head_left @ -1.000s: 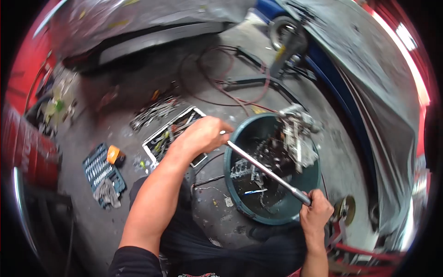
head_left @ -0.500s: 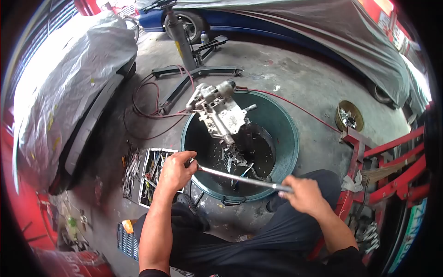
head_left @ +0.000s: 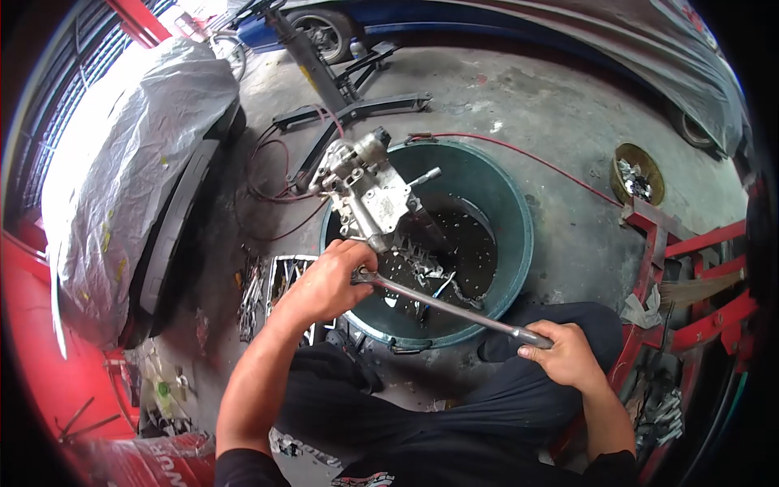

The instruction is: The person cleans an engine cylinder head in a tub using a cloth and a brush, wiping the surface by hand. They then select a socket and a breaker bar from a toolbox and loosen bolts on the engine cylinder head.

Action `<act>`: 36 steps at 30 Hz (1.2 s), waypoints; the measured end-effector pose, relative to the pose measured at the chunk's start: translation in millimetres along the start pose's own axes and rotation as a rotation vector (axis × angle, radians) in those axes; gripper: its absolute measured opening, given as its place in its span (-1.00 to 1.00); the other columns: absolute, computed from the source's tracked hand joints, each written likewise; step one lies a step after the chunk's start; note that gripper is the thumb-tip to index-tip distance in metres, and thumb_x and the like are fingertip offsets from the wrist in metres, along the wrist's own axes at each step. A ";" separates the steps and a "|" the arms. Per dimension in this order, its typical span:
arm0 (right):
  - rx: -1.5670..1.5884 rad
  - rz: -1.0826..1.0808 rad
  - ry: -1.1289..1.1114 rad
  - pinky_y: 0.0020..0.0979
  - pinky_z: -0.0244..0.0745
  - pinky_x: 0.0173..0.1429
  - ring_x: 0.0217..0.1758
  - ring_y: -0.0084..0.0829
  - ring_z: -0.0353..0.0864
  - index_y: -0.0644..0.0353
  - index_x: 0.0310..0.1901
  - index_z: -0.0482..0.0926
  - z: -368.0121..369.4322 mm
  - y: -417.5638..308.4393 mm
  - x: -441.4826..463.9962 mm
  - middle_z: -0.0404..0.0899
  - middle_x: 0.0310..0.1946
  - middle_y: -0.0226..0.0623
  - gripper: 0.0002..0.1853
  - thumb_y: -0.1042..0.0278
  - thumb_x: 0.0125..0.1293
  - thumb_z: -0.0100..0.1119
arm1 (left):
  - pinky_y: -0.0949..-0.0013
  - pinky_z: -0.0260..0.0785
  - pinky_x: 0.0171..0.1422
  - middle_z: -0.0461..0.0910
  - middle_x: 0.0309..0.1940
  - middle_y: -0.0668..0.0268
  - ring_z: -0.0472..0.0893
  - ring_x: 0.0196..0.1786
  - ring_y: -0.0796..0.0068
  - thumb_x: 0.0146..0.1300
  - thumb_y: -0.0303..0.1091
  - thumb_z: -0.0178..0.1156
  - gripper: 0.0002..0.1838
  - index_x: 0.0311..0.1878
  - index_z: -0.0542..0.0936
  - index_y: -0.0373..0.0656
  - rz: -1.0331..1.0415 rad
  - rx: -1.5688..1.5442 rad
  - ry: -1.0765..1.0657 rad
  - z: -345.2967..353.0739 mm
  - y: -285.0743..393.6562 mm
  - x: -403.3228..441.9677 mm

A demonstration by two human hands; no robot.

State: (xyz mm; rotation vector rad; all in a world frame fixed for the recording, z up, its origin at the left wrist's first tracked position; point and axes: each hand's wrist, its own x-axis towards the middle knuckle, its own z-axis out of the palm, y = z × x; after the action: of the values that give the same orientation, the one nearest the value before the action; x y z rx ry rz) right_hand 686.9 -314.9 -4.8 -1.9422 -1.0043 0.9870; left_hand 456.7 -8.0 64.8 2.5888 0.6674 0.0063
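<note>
My right hand (head_left: 563, 354) is closed around the grip end of a long-handled ratchet wrench (head_left: 454, 310), thumb along the handle. At the wrench's head end, my left hand (head_left: 334, 280) curls its fingers, partly covering the head. Just beyond my left fingertips stands a bulky cast-metal assembly (head_left: 369, 191) with a cylinder on top and a short rod sticking out to the right. It sits above the left side of a big dark green tub (head_left: 507, 243); what supports it is hidden. Dark liquid and several metal pieces (head_left: 422, 264) lie inside the tub.
Loose tools and a tool tray (head_left: 286, 272) lie left of the tub. A wheeled lift stand (head_left: 349, 109) and red hose (head_left: 519, 160) are beyond it. A covered car (head_left: 138, 178) is at left, a red metal frame (head_left: 690, 243) at right, near a parts bowl (head_left: 637, 174).
Both hands and the wrench have shifted right, my left hand also up toward the metal assembly. The right end of the wrench now sits slightly lower. The view has turned a little.
</note>
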 end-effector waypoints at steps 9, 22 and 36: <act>0.031 0.015 -0.121 -0.46 0.48 -0.28 -0.48 -0.53 0.57 0.27 -0.11 0.68 -16.8 9.5 5.6 0.66 -0.50 -0.22 -0.67 0.38 0.08 0.49 | 0.17 0.44 0.02 0.54 -0.21 0.20 0.57 -0.06 0.11 -0.02 -0.53 0.39 -0.76 -0.35 0.49 -0.21 0.153 -0.114 -0.238 1.8 -1.1 0.7; 0.761 0.238 -0.106 -0.62 0.23 -0.54 -0.62 -0.76 0.29 0.26 0.14 0.48 -30.5 14.7 -23.6 0.41 -0.55 -0.55 -0.64 0.42 0.35 0.25 | 0.09 0.40 0.28 0.43 0.32 0.08 0.46 0.34 0.16 0.13 -0.23 0.44 -0.20 0.41 0.29 -0.13 0.012 -0.134 0.454 0.6 -6.7 29.8; 0.848 0.478 -0.180 -0.60 0.03 -0.70 -0.73 -0.75 0.11 0.11 0.08 0.42 -10.8 3.1 67.3 0.22 -0.63 -0.57 -0.76 0.45 0.42 0.11 | -0.07 0.07 0.49 0.21 0.40 -0.07 0.16 0.45 -0.11 0.15 -0.07 0.37 -0.06 0.49 0.10 -0.19 -0.325 0.067 0.775 47.4 -61.5 108.9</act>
State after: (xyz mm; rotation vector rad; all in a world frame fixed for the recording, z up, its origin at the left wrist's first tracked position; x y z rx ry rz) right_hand 724.1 -260.6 -22.5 -1.3818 -0.1107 1.5554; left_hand 530.3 68.9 -16.2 2.4619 1.3601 0.9280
